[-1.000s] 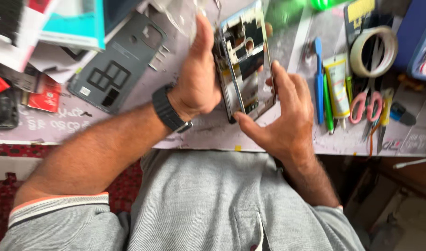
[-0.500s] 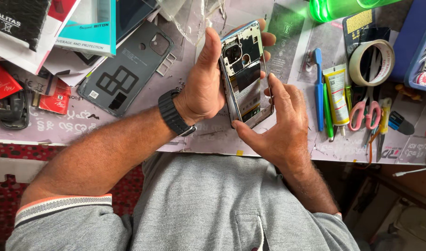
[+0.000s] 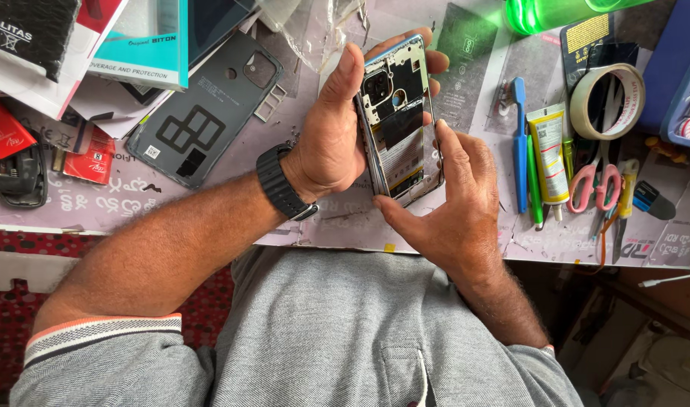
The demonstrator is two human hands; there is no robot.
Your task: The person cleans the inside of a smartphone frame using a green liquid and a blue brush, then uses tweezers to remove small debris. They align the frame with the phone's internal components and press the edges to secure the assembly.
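An opened smartphone (image 3: 399, 120) with its back cover off shows its inner boards and camera module. My left hand (image 3: 333, 136), with a black wristwatch on the wrist, grips it along the left edge, fingers wrapped behind the top. My right hand (image 3: 454, 207) holds the lower right corner, thumb under the bottom edge and index finger pressing on the exposed back. The phone is held tilted above the worktable (image 3: 209, 203).
A grey phone back cover (image 3: 201, 113) lies left of the hands, with boxes and red packets beyond. To the right lie a blue tool (image 3: 519, 143), a glue tube (image 3: 550, 151), pink-handled scissors (image 3: 592, 185), a tape roll (image 3: 607, 102) and a green bottle (image 3: 556, 13).
The view has shifted slightly, so the phone sits a little lower. Both hands keep their hold, and the right index finger has moved up onto the phone's back.
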